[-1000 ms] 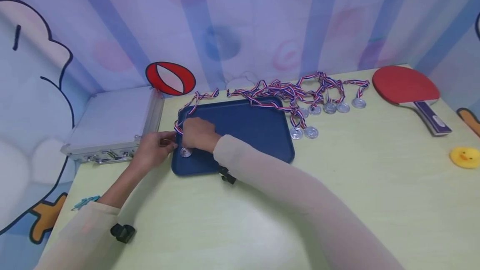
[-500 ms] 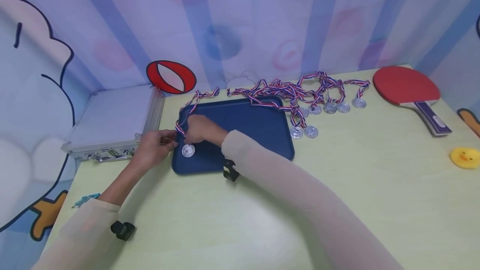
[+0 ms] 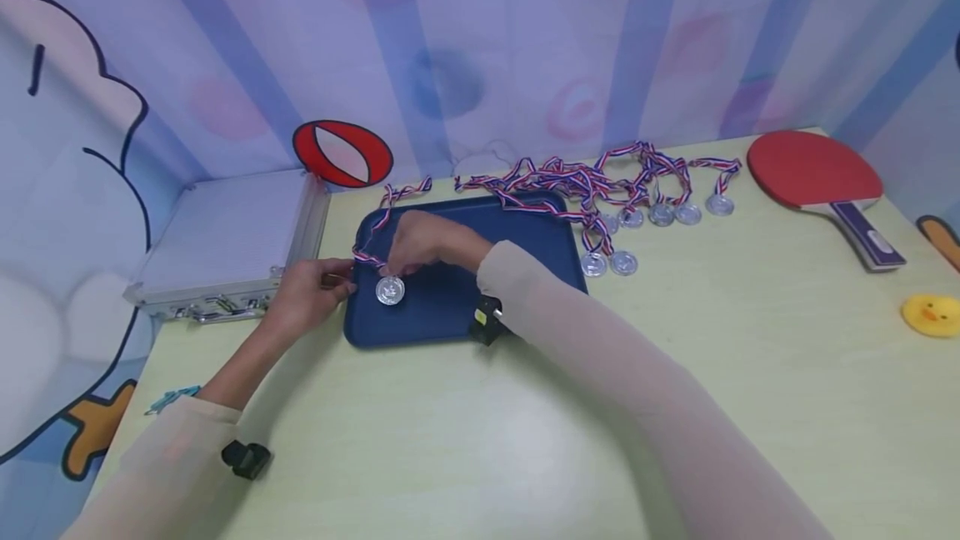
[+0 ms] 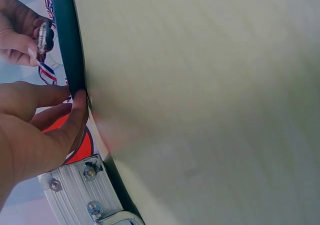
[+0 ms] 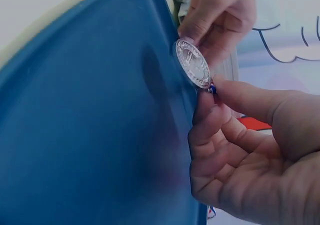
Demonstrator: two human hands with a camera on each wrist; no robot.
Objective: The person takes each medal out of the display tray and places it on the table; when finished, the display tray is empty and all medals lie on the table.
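A silver medal [image 3: 390, 291] hangs just over the left part of a dark blue tray [image 3: 495, 252]. My right hand [image 3: 420, 242] pinches its striped ribbon right by the medal's loop; the right wrist view shows the medal [image 5: 193, 64] tilted above the tray surface. The rest of that red, white and blue ribbon runs back over the tray's far left corner onto the table. At the tray's left edge, my left hand [image 3: 306, 294] grips the rim between thumb and fingers, as the left wrist view shows on the tray's edge [image 4: 70, 40].
Several silver medals [image 3: 593, 264] with tangled ribbons [image 3: 570, 182] lie behind and right of the tray. A silver case [image 3: 225, 223] stands left. A red table tennis bat [image 3: 813, 169] and yellow duck [image 3: 930, 314] are at right. Small turquoise items [image 3: 172, 398] lie near the left forearm.
My right hand has moved right and slightly back, drawing the medal and its ribbon over the tray with it. The left hand has stayed at the tray's edge.
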